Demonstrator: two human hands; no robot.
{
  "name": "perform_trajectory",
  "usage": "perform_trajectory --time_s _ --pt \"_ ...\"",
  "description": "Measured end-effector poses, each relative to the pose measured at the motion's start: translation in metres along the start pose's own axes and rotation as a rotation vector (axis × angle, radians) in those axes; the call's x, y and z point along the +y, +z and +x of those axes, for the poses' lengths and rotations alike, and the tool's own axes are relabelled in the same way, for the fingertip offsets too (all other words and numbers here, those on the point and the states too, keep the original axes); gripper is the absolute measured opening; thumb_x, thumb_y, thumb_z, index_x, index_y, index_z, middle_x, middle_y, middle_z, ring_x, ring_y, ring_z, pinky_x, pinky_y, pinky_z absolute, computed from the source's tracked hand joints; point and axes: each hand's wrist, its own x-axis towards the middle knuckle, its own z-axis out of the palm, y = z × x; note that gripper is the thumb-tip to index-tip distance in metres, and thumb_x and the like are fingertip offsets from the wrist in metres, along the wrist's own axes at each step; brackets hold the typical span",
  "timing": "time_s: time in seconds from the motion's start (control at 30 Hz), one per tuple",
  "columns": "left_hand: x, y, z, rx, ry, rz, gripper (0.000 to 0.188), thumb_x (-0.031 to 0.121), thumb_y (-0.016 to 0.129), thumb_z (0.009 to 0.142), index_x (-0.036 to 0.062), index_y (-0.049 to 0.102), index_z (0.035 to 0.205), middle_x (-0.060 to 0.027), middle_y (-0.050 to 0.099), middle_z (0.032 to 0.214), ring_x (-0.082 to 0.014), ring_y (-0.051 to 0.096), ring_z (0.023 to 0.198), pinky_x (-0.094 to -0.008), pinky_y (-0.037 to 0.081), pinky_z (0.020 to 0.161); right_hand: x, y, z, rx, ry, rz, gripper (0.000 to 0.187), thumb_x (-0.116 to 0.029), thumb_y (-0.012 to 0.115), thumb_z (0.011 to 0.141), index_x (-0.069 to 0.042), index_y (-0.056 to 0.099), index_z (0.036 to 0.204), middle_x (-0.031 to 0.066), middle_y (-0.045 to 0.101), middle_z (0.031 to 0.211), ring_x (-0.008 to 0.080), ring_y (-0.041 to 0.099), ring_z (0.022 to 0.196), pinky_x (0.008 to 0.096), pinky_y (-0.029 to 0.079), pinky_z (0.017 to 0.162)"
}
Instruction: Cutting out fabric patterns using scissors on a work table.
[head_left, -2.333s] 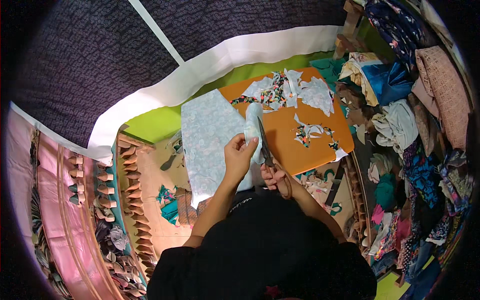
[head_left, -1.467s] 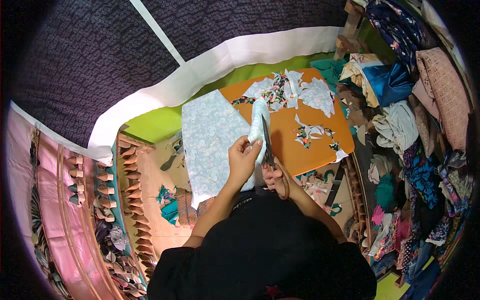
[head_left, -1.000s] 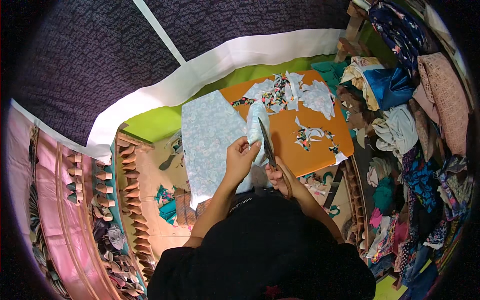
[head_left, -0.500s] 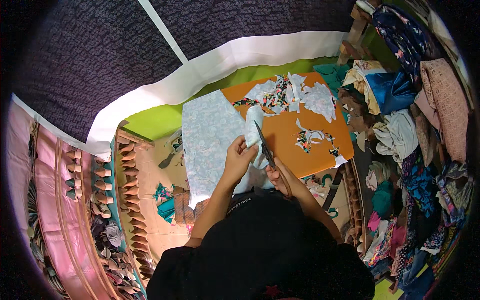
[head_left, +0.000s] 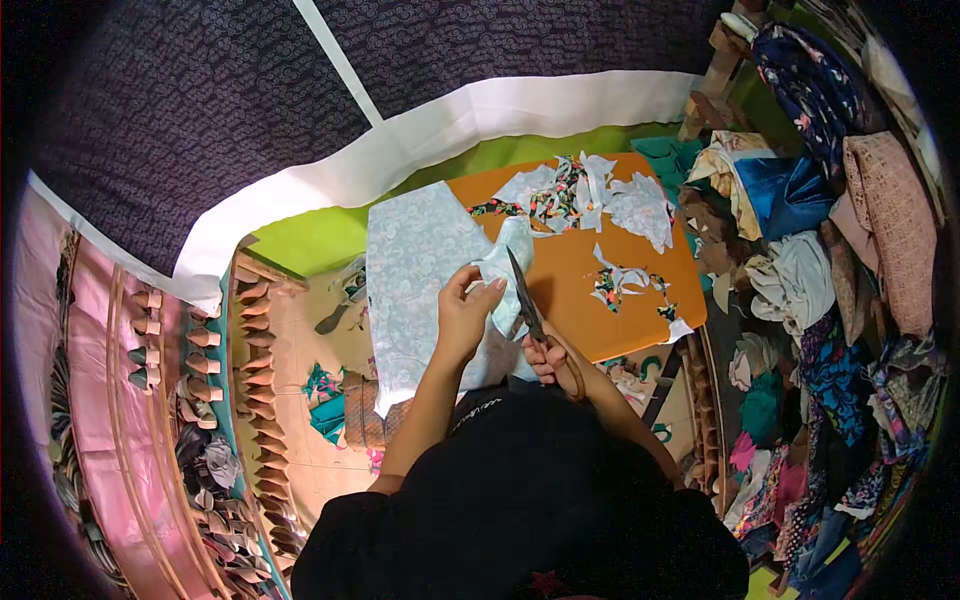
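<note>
My left hand [head_left: 466, 312] pinches the edge of a small pale fabric piece [head_left: 512, 240] between thumb and fingers. In my right hand [head_left: 548, 358] is a pair of dark-bladed scissors [head_left: 526, 296], its fingers wrapped around the handles. The blades point away from me, look closed or nearly so, and lie over the right side of the fabric piece. Beneath my left hand a large pale fabric sheet [head_left: 415, 270] with a faint floral pattern covers the left part of an orange tabletop [head_left: 560, 290].
Dark floral and white scraps [head_left: 560, 195] lie at the table's far side, and smaller floral scraps [head_left: 620, 280] at its right. Piled fabrics [head_left: 790, 280] crowd the right. Rows of wooden shoe-shaped forms [head_left: 258, 360] line the left. Dark patterned cloth [head_left: 500, 50] hangs across the far side.
The small fabric piece, rolled narrow before, now spreads out wider. My left hand has shifted slightly left with its edge. The scissors have moved slightly left and toward me.
</note>
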Motion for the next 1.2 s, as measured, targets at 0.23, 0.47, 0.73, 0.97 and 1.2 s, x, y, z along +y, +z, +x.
perform_trajectory --time_s 0.23,0.47,0.73,0.97,1.2 --pt "0.003 0.0 0.0 -0.015 0.015 -0.008 0.025 0.004 0.06 0.072 -0.0022 0.052 0.095 -0.0012 0.052 0.08 -0.0058 0.048 0.064 -0.018 0.037 0.054 0.001 -0.002 0.0 -0.007 0.084 0.097 0.043 -0.047 0.045 0.077 -0.008 0.036 0.091 -0.005 0.032 0.064 0.0043 0.028 0.05 0.0178 0.024 0.043" --pt "0.0 0.004 0.0 -0.006 0.079 0.023 0.03 -0.001 0.06 0.072 -0.0033 0.048 0.098 -0.0019 0.047 0.086 -0.0014 0.044 0.058 -0.0144 0.034 0.049 0.004 0.0 0.0 -0.002 -0.01 -0.002 0.042 -0.047 0.044 0.077 -0.008 0.036 0.091 -0.0045 0.032 0.063 0.0047 0.028 0.049 0.0182 0.026 0.043" --pt "-0.002 0.002 0.002 0.013 0.085 0.04 0.032 -0.001 0.061 0.071 -0.0044 0.047 0.099 -0.0022 0.044 0.087 -0.0001 0.041 0.057 -0.0138 0.033 0.049 0.002 0.001 0.002 0.046 -0.012 -0.068 0.051 -0.055 0.037 0.077 -0.006 0.035 0.091 -0.0034 0.032 0.062 0.005 0.03 0.048 0.0189 0.028 0.041" --pt "-0.008 0.0 0.001 -0.004 0.086 0.022 0.033 -0.002 0.061 0.07 -0.0044 0.046 0.1 -0.0043 0.043 0.09 -0.0022 0.045 0.06 -0.0143 0.036 0.052 0.006 -0.001 0.002 0.071 -0.053 -0.113 0.046 -0.05 0.05 0.073 -0.009 0.037 0.09 -0.0049 0.032 0.063 0.0022 0.025 0.047 0.0155 0.021 0.039" --pt "-0.005 -0.009 0.002 -0.033 0.062 0.091 0.042 -0.002 0.063 0.068 -0.0047 0.044 0.106 -0.0044 0.045 0.092 -0.0049 0.047 0.062 -0.0165 0.037 0.052 0.009 -0.007 -0.001 0.074 0.015 -0.129 0.043 -0.046 0.029 0.085 -0.006 0.043 0.089 -0.0044 0.035 0.06 0.005 0.03 0.048 0.0182 0.025 0.041"
